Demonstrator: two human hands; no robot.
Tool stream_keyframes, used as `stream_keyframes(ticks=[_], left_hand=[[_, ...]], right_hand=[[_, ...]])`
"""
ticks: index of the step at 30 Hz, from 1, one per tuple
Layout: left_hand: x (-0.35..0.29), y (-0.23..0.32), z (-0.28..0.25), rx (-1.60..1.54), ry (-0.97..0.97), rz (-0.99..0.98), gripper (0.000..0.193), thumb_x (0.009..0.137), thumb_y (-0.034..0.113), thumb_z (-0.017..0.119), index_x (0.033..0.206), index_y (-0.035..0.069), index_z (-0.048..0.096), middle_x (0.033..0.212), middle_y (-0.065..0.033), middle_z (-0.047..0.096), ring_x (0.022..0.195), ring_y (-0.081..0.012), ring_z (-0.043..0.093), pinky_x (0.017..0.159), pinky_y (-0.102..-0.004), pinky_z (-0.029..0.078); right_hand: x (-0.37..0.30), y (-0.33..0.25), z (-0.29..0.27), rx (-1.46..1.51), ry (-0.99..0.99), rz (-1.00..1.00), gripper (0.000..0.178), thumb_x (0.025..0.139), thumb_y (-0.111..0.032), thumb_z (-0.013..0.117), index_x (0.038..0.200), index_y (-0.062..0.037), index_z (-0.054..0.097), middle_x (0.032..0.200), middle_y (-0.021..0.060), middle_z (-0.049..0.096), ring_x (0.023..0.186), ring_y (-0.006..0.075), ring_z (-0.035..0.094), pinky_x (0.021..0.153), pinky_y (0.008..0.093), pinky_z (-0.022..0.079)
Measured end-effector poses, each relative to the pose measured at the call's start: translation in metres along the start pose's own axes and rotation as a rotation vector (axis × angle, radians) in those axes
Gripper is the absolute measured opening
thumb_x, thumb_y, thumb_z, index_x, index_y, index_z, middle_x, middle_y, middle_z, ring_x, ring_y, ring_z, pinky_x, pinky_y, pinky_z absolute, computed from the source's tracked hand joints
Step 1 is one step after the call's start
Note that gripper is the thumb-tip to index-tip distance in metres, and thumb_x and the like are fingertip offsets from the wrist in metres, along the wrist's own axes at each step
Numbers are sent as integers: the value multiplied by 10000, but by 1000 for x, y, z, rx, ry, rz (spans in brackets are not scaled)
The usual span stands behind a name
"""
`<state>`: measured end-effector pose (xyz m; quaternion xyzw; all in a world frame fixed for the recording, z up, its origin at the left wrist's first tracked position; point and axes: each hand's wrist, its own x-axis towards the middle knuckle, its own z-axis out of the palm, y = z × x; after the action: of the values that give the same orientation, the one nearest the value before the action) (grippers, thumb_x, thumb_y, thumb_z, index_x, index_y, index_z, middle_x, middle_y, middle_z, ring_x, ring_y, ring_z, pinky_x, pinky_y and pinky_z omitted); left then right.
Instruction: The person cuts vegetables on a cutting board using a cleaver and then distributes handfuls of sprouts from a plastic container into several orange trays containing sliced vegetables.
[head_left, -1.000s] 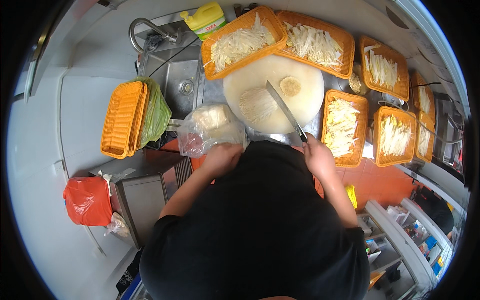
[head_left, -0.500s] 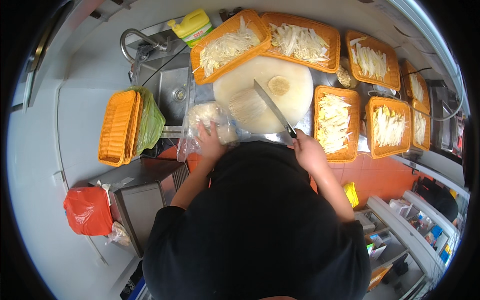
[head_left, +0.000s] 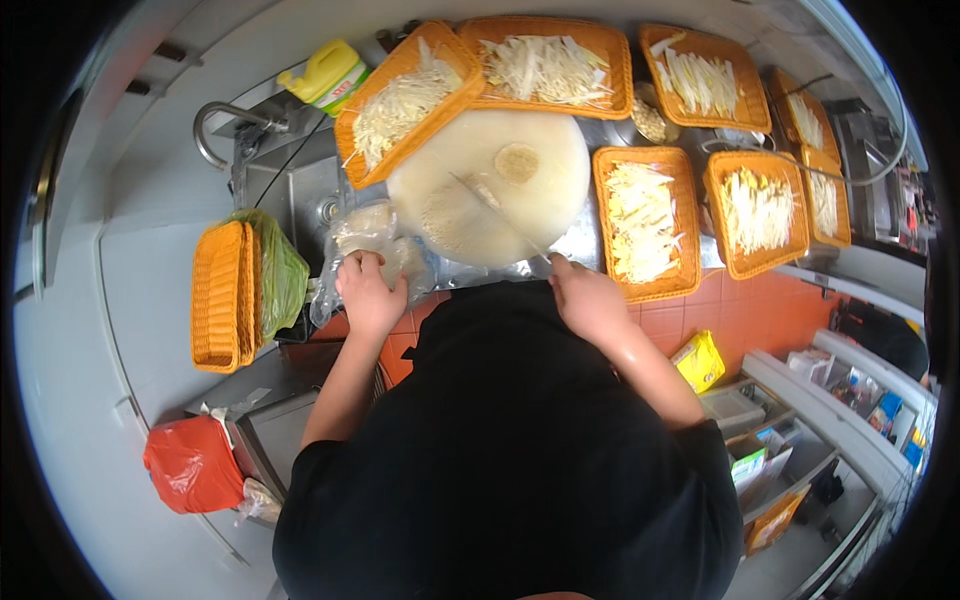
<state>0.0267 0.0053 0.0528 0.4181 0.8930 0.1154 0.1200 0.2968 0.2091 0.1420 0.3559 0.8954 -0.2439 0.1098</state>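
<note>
I am gripping a knife [head_left: 488, 196] with my right hand [head_left: 588, 298], the fingers closing tight around its handle; the thin blade is slanting up and left over a big round white board [head_left: 555, 205]; I am not able to tell if it is touching the board. A flat heap of thin pale strands [head_left: 452, 218] is lying on the board, left of the blade; a small round tan piece [head_left: 517, 162] is sitting farther back, to the right of the blade's tip. My left hand [head_left: 370, 290] is staying half open, its fingers bending and its thumb standing apart; it is lying at the near edge of a clear plastic bag [head_left: 412, 262], and pale lumps are showing inside. The board is resting on a shiny metal surface [head_left: 578, 243]; an orange basket [head_left: 660, 290] of pale strips is standing just right of it; a metal sink [head_left: 300, 190] is sitting to the left, and a yellow jug [head_left: 325, 75] is standing behind.
</note>
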Motion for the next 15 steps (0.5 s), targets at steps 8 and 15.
stream_keyframes(ticks=[8, 15], left_hand=[[84, 97, 63, -45, 226, 275, 799, 705, 353, 876, 1283, -30, 481, 1252, -213, 557, 1203, -401, 526, 1031, -513, 406], [97, 97, 84, -16, -54, 164, 885, 693, 368, 884, 1340, -36, 436, 1281, -198, 549, 1215, -375, 531, 1012, -487, 431]], right_hand=[[9, -6, -5, -33, -79, -24, 161, 917, -59, 475, 1042, 19, 543, 891, 238, 704, 805, 406, 714, 694, 509, 569], [36, -14, -17, 6, -199, 34, 196, 910, -32, 464, 1058, 36, 574, 936, 273, 715, 893, 417, 720, 772, 495, 576]])
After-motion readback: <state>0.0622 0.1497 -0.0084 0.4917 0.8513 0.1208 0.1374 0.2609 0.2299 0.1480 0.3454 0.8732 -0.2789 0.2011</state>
